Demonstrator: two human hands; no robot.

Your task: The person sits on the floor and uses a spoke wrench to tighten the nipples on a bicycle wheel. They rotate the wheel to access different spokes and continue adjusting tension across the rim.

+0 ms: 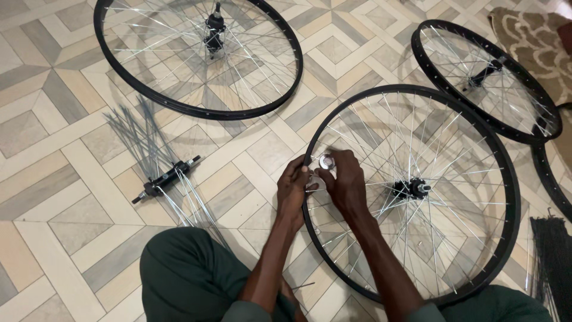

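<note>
I see the bicycle wheel [417,191] lying flat on the tiled floor [53,197]. My left hand [293,189] pinches its rim; right hand [345,182] fingers close on a small silver tool [326,161] at the rim. Risk: tool slipping off, bending neighbouring spokes [381,140].

Two other spoked wheels [198,56] [485,80], a hub with loose spokes [164,179], perhaps a rug [533,42].
</note>
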